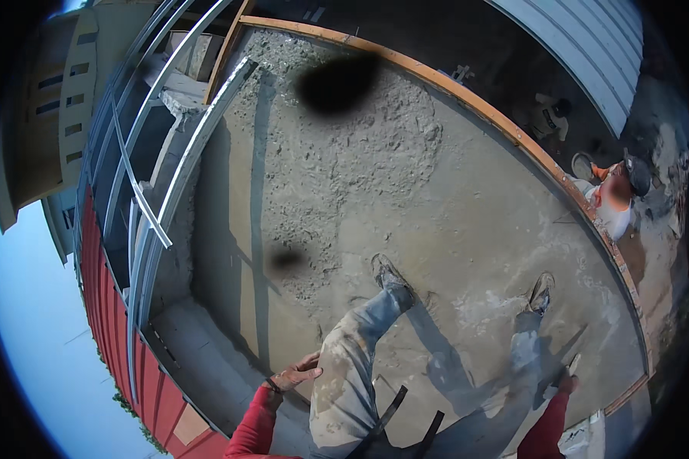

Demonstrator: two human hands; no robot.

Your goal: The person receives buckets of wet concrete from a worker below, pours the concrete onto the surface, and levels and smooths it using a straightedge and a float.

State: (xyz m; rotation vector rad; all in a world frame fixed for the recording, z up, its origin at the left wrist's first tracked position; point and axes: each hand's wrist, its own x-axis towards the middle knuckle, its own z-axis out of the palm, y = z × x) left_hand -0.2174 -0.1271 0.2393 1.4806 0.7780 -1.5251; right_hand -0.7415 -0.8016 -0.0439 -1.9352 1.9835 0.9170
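My left hand (297, 373) rests against the side of my left knee. Its fingers lie stretched out along the muddy trouser leg (343, 375) and hold nothing. On the right, my right hand (566, 384) is closed round a hand tool (574, 364) low over the wet concrete (482, 229). A pale end of that tool shows beyond my fingers, but its full shape blends with the dark shadow beside it. Smooth grey concrete surrounds my boots, while a rougher, lumpy patch (367, 153) lies farther ahead.
A wooden form board (467, 96) edges the slab along the far and right sides. Metal rails (184, 180) and a low concrete ledge (199, 352) border the left. Beyond the board, a person in a dark cap (620, 195) is at the right, and another person (547, 118) is lower down.
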